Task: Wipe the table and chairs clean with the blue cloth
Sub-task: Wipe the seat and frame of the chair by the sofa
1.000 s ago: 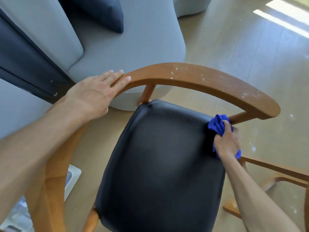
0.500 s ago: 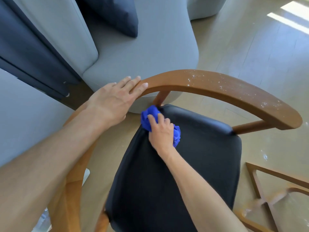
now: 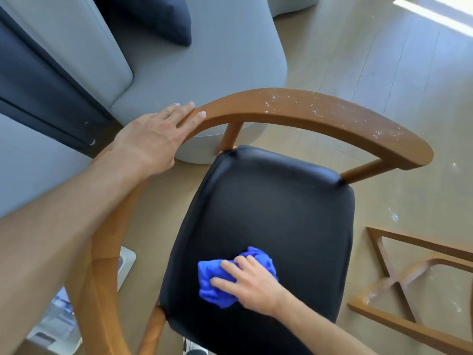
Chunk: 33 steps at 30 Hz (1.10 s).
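Observation:
A wooden chair with a curved back rail (image 3: 320,119) and a black padded seat (image 3: 271,206) stands below me. White specks dot the rail's right half. My left hand (image 3: 156,139) lies flat on the rail's left part, fingers extended. My right hand (image 3: 250,283) presses a crumpled blue cloth (image 3: 217,280) onto the near left area of the seat, fingers spread over it.
A grey sofa (image 3: 199,62) with a dark cushion (image 3: 156,16) stands just behind the chair. A wooden frame of another piece of furniture (image 3: 399,285) lies on the floor at right. A white object (image 3: 125,267) sits on the floor at lower left. White specks dot the floor at right.
My right hand has carried the blue cloth from the seat's far right corner to the far left corner, then toward me to the near left. The left hand stayed on the rail.

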Each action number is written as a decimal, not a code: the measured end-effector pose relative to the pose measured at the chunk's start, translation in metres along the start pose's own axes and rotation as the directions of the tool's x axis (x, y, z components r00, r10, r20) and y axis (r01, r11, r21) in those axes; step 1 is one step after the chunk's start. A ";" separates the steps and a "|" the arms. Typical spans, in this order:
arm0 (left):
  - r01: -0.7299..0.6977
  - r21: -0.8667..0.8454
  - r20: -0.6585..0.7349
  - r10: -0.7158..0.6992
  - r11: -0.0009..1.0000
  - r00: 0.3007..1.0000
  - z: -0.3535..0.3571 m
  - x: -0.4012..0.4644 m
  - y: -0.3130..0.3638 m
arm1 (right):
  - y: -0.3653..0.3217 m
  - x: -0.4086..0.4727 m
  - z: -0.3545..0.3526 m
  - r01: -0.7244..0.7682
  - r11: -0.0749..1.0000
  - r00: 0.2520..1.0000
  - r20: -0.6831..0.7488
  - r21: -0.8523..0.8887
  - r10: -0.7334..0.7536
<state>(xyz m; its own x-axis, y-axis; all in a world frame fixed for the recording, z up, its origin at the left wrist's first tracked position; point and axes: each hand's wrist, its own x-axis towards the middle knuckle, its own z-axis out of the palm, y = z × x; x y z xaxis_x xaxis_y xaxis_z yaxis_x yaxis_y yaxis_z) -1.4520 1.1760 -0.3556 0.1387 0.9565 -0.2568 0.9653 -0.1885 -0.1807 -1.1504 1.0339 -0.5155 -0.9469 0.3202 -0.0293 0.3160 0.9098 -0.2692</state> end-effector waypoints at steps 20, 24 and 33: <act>0.018 0.004 -0.021 -0.018 1.000 1.000 -0.002 -0.002 0.004 | -0.045 0.004 -0.009 -0.816 0.542 0.541 -0.065 0.201 0.839; 0.039 0.011 -0.036 -0.039 0.999 0.999 -0.008 -0.008 0.007 | -0.068 0.001 -0.029 -0.734 0.487 0.641 0.245 0.474 0.728; 0.229 -0.461 -0.002 -0.259 0.857 0.966 -0.042 -0.058 0.072 | -0.040 -0.021 -0.160 -0.220 -0.220 0.307 0.281 0.950 0.909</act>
<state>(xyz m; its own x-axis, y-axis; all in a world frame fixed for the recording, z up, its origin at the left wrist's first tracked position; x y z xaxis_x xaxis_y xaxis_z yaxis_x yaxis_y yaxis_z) -1.3815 1.1166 -0.3139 -0.1157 0.9731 -0.1992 0.9612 0.1603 0.2243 -1.1336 1.0325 -0.3504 -0.0197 0.8513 -0.5243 0.0823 -0.5213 -0.8494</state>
